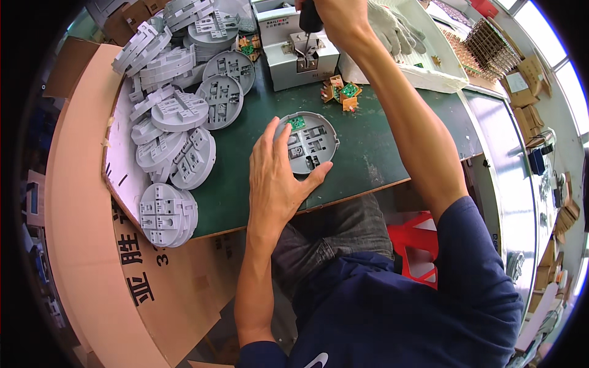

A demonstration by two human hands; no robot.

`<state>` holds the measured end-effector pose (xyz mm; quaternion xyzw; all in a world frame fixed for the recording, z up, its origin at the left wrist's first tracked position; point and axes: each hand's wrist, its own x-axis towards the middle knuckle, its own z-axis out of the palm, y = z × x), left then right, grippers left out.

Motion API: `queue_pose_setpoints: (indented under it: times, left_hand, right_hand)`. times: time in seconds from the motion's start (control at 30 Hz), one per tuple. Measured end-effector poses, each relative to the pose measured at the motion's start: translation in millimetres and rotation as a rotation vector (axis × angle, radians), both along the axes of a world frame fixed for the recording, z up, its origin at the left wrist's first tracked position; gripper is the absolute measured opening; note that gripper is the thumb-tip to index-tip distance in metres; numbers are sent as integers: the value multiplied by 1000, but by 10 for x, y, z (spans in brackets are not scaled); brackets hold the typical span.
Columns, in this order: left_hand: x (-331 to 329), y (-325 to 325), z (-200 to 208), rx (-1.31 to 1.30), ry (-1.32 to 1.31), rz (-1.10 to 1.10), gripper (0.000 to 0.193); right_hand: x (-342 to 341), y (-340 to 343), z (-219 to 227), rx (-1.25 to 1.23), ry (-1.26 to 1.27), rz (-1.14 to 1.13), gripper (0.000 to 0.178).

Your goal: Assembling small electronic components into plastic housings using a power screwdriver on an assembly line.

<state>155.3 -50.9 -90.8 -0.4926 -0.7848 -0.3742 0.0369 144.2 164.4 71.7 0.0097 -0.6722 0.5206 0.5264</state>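
Note:
A round grey plastic housing (314,142) lies on the green tabletop, its moulded compartments facing up. A small green circuit board (297,123) sits at its upper left. My left hand (274,178) holds the housing, fingers along the left side and thumb at the lower edge. At the top of the picture, my right hand (340,21) is closed around a black screwdriver (311,19), partly cut off by the picture's edge. The screwdriver's shaft points down at the metal pickup of a light grey screw feeder (294,76); whether a screw is on the tip cannot be made out.
Many similar grey housings (178,110) are piled on the left, beside a cardboard sheet (80,184). Small circuit-board parts (343,92) lie right of the feeder. Further right stands a white tray (432,76) with grey gloves (392,30). A red stool (417,245) is below the table.

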Motion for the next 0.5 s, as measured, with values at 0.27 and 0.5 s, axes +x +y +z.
queue_pose_setpoints:
  times: [0.27,0.5]
  left_hand:
    - [-4,-11,-14,-8,20,0,87]
    - [-13,-25,-42,-5,15,16,85]
  right_hand:
    - [-105,188,-153,24,-101,85,25]
    - [410,-429,-257,-131,-176,253,63]
